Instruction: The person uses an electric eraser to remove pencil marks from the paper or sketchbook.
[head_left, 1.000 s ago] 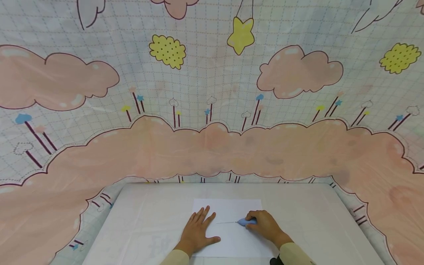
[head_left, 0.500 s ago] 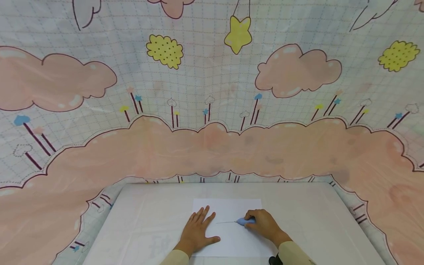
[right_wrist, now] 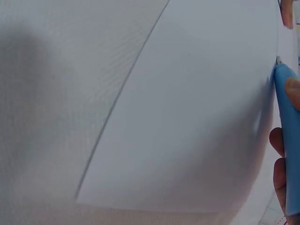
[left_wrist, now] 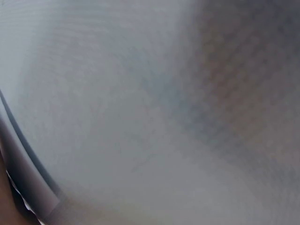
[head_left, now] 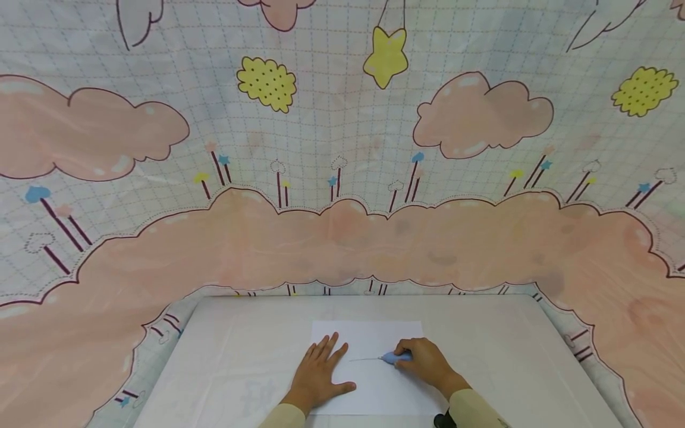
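Observation:
A white sheet of paper point(head_left: 382, 392) lies on the table. My left hand point(head_left: 320, 368) rests on its left part, fingers spread and thumb out to the side. My right hand point(head_left: 428, 362) grips a thick light-blue pen-shaped tool point(head_left: 395, 358), also large at the right edge of the right wrist view, where fingertips point(right_wrist: 277, 140) press its body point(right_wrist: 289, 131). Its narrow metal tip point(right_wrist: 279, 61) meets the paper at a thin straight line point(head_left: 364, 359) that runs leftward toward my left hand. Whether this line is drawn or cut I cannot tell. The left wrist view is mostly a blurred pale surface.
The pale table top point(head_left: 514, 356) reaches out on both sides of the paper. Behind it hangs a cloth point(head_left: 342, 244) printed with clouds and stars. A small black object point(head_left: 444, 421) sits beside my right sleeve point(head_left: 473, 410).
My right hand and the blue tool have shifted very slightly left along the line. My left hand stays in place on the paper.

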A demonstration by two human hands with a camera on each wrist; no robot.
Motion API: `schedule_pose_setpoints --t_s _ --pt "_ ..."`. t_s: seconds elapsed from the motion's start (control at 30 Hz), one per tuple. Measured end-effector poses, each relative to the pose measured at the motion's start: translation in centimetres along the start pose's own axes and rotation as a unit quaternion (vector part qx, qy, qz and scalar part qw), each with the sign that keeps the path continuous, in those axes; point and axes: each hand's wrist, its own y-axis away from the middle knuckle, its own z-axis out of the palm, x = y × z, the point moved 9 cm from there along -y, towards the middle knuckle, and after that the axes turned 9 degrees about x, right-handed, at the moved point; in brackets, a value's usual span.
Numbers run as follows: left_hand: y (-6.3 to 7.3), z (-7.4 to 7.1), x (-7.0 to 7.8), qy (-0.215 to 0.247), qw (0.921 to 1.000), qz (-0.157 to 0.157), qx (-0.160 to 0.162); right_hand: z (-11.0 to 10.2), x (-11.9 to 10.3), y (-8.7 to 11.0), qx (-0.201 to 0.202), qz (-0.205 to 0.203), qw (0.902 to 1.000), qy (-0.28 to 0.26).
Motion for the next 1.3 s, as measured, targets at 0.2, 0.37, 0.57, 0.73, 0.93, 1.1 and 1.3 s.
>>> schedule_pose_setpoints --t_s 0.2,0.37,0.57,0.73,0.93,1.1,1.3 --pt "0.0 -0.2 0.1 0.007 1.0000 0.001 0.003 -0.4 0.0 0.2 0.002 -0.002 1.0000 -0.005" --pt "0.1 -0.1 0.0 0.003 1.0000 0.004 0.005 -0.6 0.0 0.5 -0.005 0.001 0.9999 -0.012" --pt "0.3 -0.2 -0.1 0.005 0.9999 0.009 0.010 -0.8 -0.2 1.0 -0.004 0.000 0.9999 -0.015" --pt "0.5 -0.4 0.0 0.008 0.9999 0.012 0.006 -1.2 -0.1 1.4 0.003 0.004 0.9999 -0.015" --pt "0.4 -0.5 0.0 0.008 0.9999 0.010 -0.003 -1.0 0.1 1.4 -0.001 0.005 0.9997 -0.023" --pt "0.3 -0.5 0.0 0.011 0.9999 0.006 -0.008 -0.7 0.2 1.1 -0.009 0.011 0.9996 -0.023" --pt "0.3 -0.5 0.0 0.011 0.9999 0.005 -0.010 -0.5 -0.1 0.9 -0.012 0.014 0.9994 -0.029"
